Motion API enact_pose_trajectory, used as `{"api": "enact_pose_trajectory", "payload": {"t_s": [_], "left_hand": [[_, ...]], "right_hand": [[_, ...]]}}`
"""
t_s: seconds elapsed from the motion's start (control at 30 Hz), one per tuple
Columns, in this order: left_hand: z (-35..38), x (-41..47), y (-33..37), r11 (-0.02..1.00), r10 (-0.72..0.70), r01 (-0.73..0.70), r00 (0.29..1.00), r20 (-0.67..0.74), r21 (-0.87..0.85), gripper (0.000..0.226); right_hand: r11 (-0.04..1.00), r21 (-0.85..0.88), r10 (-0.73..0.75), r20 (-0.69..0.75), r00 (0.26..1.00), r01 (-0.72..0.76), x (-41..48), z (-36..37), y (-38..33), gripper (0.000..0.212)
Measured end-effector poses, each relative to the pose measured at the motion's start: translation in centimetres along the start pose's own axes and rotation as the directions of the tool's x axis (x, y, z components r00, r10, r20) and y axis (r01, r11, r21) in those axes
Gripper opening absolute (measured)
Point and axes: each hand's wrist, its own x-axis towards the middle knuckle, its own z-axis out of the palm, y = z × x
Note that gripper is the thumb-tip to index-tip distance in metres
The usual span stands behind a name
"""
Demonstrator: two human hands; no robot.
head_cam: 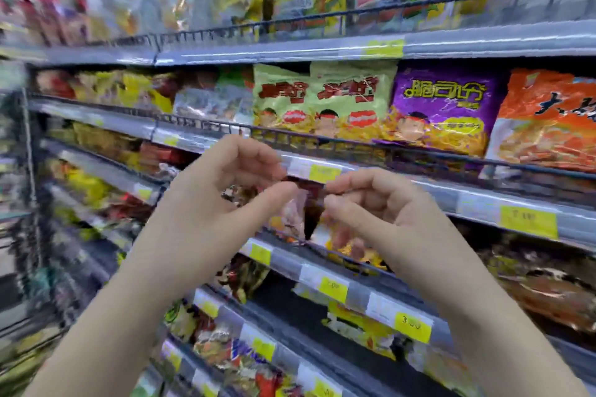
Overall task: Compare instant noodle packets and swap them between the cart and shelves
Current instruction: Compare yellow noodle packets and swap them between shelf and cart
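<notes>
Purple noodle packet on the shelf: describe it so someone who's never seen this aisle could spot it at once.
Find the wire-railed shelf directly above the left hand and right hand, which pinch a dark packet. On it, the purple packet stands between two pale green packets and an orange packet. It alone is purple, with yellow lettering.
</notes>
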Motion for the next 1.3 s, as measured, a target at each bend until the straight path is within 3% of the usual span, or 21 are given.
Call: {"api": "enact_pose_trajectory", "payload": {"t_s": [0.4, 0.57, 0.87, 1.1, 1.3], "left_hand": [[-27.1, -6.6, -10.1, 0.965, -0.186, 0.211, 0.970, -0.160, 0.159, 0.027], [-35.2, -9.3, -14.5, 0.922, -0.252, 0.319, 0.924, -0.288, 0.219, 0.029], [-43.3, -10.7, -25.9, 0.807, -0.421, 0.553, 0.784, -0.457, 0.206, 0.033], [-47.1, -7.5, -36.4, 0.721, -0.509, 0.676, 0.667, -0.544, 0.154, 0.035], [-50.3, -5.4, -44.0, 0.696, -0.551, 0.715, 0.589, -0.591, 0.063, 0.036]], "right_hand": [[0.988, 0.150, -0.068, 0.240, 0.968, 0.033, 7.8, 29.9, 1.0, 0.013], [0.961, 0.276, -0.074, 0.379, 0.922, -0.037, 10.1, 39.4, 3.5, 0.026], [0.923, 0.327, -0.050, 0.624, 0.780, -0.202, 16.8, 53.6, 12.9, 0.019], [0.892, 0.314, -0.003, 0.724, 0.690, -0.326, 26.2, 61.1, 20.7, 0.022], [0.882, 0.281, 0.031, 0.765, 0.643, -0.378, 32.3, 67.5, 25.2, 0.037]]}}
